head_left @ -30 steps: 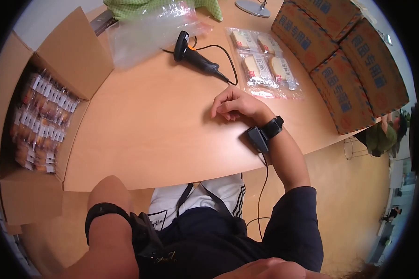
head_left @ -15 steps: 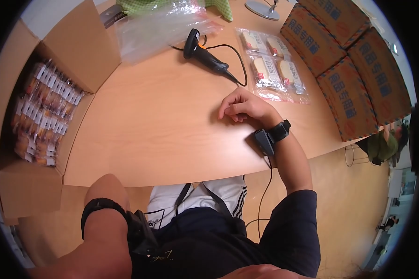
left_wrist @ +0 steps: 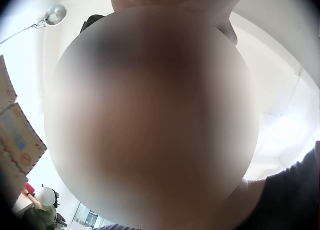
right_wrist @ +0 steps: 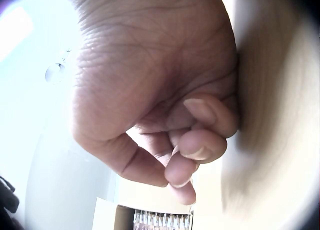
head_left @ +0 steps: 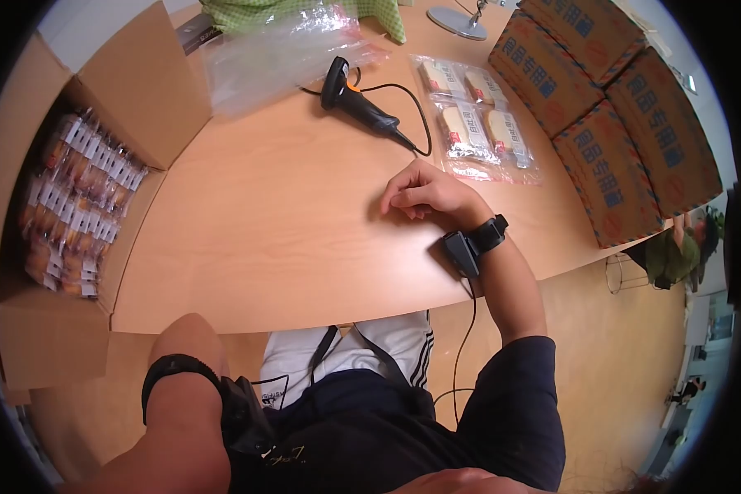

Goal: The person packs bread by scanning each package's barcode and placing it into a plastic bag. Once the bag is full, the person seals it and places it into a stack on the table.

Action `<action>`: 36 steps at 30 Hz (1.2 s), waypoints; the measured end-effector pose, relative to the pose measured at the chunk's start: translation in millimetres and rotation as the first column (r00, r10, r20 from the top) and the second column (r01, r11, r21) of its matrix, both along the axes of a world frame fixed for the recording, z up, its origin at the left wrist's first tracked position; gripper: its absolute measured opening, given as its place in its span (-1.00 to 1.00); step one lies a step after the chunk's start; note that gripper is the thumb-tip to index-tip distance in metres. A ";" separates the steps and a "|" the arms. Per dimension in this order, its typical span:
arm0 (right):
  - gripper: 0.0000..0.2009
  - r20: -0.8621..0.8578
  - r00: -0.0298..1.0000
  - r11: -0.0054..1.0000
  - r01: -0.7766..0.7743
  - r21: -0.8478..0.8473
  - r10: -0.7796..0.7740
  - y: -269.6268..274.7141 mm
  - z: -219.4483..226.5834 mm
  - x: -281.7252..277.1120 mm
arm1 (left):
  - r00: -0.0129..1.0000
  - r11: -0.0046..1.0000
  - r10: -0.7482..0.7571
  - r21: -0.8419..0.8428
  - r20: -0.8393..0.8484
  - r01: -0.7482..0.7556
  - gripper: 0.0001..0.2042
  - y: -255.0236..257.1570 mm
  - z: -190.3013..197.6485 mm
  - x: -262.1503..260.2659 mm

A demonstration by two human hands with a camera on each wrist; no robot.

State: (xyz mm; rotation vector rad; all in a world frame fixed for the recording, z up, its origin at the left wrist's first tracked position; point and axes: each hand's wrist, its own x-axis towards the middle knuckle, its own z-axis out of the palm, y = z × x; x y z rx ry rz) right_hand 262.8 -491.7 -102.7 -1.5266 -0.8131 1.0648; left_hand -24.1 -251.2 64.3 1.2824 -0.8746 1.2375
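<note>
My right hand rests on its side on the table, holding nothing. In the right wrist view the fingers hang loosely curled beside the tabletop. Past it lie the black scanner with its cable and the clear-wrapped food packs. At the near left edge of the table, the rounded end of my left hand shows beyond a black wrist strap; its fingers are hidden. The left wrist view is mostly filled by a blurred shape, so whether this hand holds anything cannot be told.
An open carton of wrapped items stands at the left. Printed boxes are stacked at the right. Clear plastic bags, a green checked cloth and a lamp base lie at the back. Another person is beyond the boxes.
The head view has shifted a little, moving the whole scene within the picture. Both hands and the things on the table otherwise look the same.
</note>
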 end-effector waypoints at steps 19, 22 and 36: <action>-0.82 0.016 1.000 1.000 0.002 0.002 -0.002 -0.8 1.2 -0.4 | 0.999 1.000 0.012 -0.014 -0.043 -0.013 -0.75 12.7 -10.9 -16.5; -0.82 0.015 1.000 1.000 0.000 0.007 0.000 0.9 -1.1 0.1 | 0.998 1.000 0.021 -0.014 -0.053 -0.021 -0.74 0.5 -5.3 7.9; -0.82 0.047 0.999 1.000 0.024 -0.019 -0.023 0.1 2.7 -2.8 | 0.994 1.000 0.024 -0.007 -0.106 -0.025 -0.72 5.0 -9.1 -3.9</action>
